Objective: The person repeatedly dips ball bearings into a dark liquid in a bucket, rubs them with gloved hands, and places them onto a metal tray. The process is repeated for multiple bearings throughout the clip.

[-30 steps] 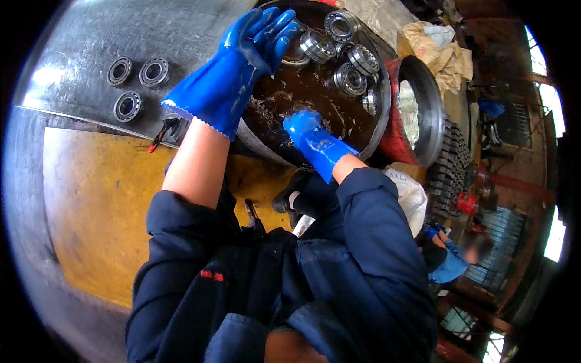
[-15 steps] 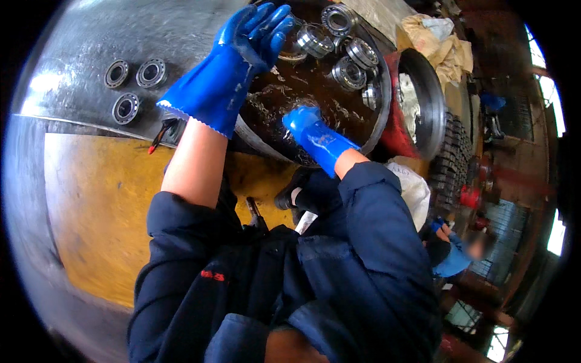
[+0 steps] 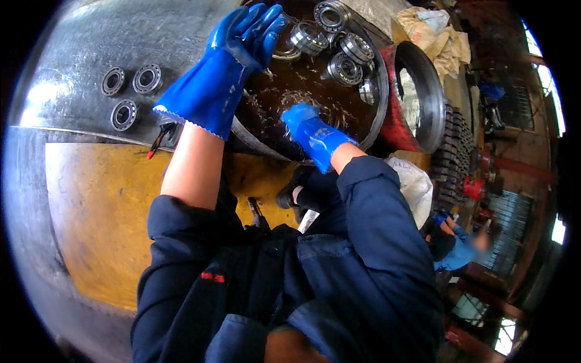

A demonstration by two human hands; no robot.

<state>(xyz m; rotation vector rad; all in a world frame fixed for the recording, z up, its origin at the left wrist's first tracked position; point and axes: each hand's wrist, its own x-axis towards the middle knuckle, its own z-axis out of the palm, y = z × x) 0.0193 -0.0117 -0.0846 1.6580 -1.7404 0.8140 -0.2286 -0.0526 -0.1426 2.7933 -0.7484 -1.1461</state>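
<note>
My left hand (image 3: 245, 42), in a long blue rubber glove, reaches over the left rim of a round metal tub (image 3: 376, 130) of dark brown liquid. Its fingers are stretched out and slightly curved, close to a bearing ring (image 3: 287, 54) partly sunk in the liquid. My right hand (image 3: 302, 121), gloved alike, is low in the tub at the liquid's churned, frothy surface. Its fingers look closed; anything in them is hidden. Several shiny roller bearings (image 3: 345, 69) are piled at the tub's far right side, some of them partly under the liquid.
Three bearings (image 3: 147, 78) lie on the grey metal tabletop (image 3: 78, 54) at left, near a red-tipped tool (image 3: 158, 142). Right of the tub stands a red-sided drum (image 3: 393, 109), with stacked dark parts (image 3: 452, 142) beyond. A co-worker in blue (image 3: 457, 248) is at far right.
The whole view has shifted slightly. My left hand keeps its stretched pose over the rim; my right hand stays at the liquid, where the ripples and froth have changed shape.
</note>
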